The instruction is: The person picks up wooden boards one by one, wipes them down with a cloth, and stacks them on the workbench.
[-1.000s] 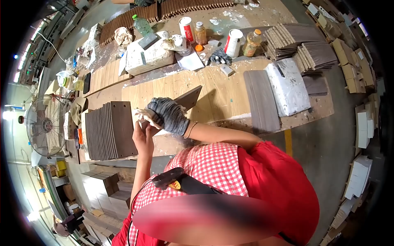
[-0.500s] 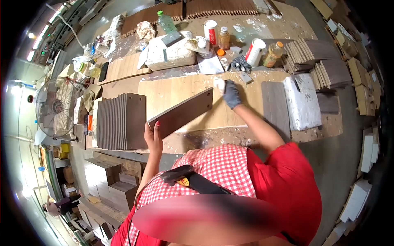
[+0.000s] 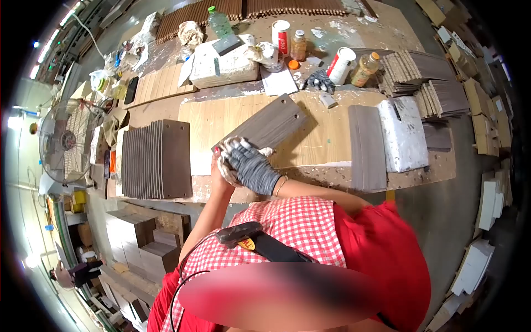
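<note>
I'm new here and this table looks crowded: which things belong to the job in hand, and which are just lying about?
In use, apparently: holed board; pale cloth at its near end; grey glove being worn; probably the stacked boards.

Lying about, seemingly: green-capped bottle; red-and-white canisters; orange-capped bottle; unworn glove.

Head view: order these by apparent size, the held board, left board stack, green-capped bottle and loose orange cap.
1. Left board stack
2. Held board, partly covered by the right hand
3. Green-capped bottle
4. Loose orange cap
</note>
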Motion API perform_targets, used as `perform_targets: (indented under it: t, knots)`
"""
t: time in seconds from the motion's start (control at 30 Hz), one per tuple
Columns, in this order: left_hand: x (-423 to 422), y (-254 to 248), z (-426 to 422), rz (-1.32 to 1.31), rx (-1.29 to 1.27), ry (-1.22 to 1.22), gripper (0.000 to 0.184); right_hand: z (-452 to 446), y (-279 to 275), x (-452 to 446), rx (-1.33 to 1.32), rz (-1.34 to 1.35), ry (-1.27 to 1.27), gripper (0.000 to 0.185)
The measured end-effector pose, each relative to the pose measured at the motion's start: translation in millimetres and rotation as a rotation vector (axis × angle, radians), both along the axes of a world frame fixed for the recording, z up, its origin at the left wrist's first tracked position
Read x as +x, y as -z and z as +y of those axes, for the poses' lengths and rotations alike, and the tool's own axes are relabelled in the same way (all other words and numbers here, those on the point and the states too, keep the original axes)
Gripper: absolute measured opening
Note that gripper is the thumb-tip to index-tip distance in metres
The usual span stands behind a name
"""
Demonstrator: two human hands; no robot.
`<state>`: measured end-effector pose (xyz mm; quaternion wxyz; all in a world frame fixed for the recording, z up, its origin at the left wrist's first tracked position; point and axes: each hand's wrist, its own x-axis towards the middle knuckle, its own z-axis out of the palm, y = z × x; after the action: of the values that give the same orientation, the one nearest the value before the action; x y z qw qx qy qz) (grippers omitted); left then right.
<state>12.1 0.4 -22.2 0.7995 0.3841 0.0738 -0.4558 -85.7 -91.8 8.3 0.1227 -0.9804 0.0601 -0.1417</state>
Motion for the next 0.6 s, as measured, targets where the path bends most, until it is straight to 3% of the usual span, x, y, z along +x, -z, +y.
perform_targets:
  t: [0.03,0.07,0.1,0.13,0.2,0.23,0.27,0.37,0.47,0.53,0.6]
  knots:
    - [-4.6,-11.4,-2.4,-0.045,-0.058,-0.008,0.032,-2.7,-7.8,-6.2,0.011,0.025,-0.067,0.053]
    - [-2.2,-4.9,2.8,-0.103,0.008,0.024,0.033,-11.4,-2.7,-9.7,0.089,-0.126,-0.05,0.053]
    - [0.0,1.5,9.7,-0.158,0.076,0.045,0.034,-26.5,10.0,-14.7,0.069,-0.061,-0.035,0.05]
    - [-6.3,-18.7,3.7,-0.197,0.012,0.009,0.037,-45.5,24.1,-14.9,-0.142,-0.073,0.099,0.044]
    - [-3.7,-22.2,5.8,-0.247,0.119,-0.056,0.039,-95.7,-28.5,-29.0,0.974,-0.055,0.1,0.043]
    - [-2.4,-21.8,9.7,-0.244,0.136,-0.063,0.039,-118.1,4.3,-24.7,1.302,-0.257,0.326,0.037]
    - [-2.9,-22.1,12.3,-0.244,0.141,-0.073,0.039,-148.3,54.8,-20.7,1.101,-0.304,0.24,0.038]
    - [-4.1,-26.0,4.7,-0.126,0.18,-0.099,0.039,-148.5,55.0,-11.2,0.642,-0.407,0.093,0.048]
    - [-4.3,-32.0,-6.6,-0.133,0.096,-0.088,0.041,-66.8,14.7,-8.6,0.359,-0.223,0.013,0.051]
    - [3.9,-22.8,-4.3,-0.105,0.048,-0.054,0.041,-14.9,23.5,-5.3,0.067,-0.077,-0.043,0.056]
    - [8.6,-15.5,-0.9,-0.054,-0.044,0.031,0.043,-4.2,24.7,-11.0,-0.008,-0.058,-0.052,0.059]
